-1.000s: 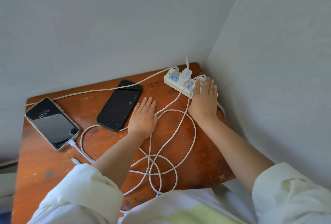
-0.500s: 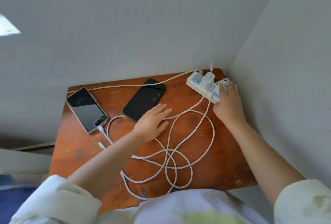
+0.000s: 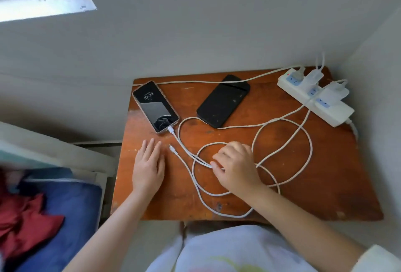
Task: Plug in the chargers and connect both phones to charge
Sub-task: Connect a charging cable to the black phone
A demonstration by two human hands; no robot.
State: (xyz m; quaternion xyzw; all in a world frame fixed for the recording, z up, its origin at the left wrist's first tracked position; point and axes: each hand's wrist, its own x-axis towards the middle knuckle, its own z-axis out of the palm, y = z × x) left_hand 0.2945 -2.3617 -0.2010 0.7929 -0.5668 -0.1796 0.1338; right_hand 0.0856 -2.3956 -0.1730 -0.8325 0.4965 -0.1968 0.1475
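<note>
- Wooden counter (image 3: pixel 325 184) is carrying tangled white cables (image 3: pixel 288 145).
- Right hand (image 3: pixel 236 167) is pinching one cable; left hand (image 3: pixel 148 163) is resting flat.
- Tugging risks dragging the charging phone (image 3: pixel 155 106).

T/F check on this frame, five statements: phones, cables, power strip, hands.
1. The lit phone has a cable plugged into it. True.
2. The dark phone is plugged in too. False: no connector shows at it, and a loose connector lies on the table.
3. Two chargers sit in the power strip. True.
4. The left hand grips the loose connector. False: it lies flat on the table beside it.
5. The right hand is at the power strip. False: its curled fingers are on the white cables mid-table.
</note>
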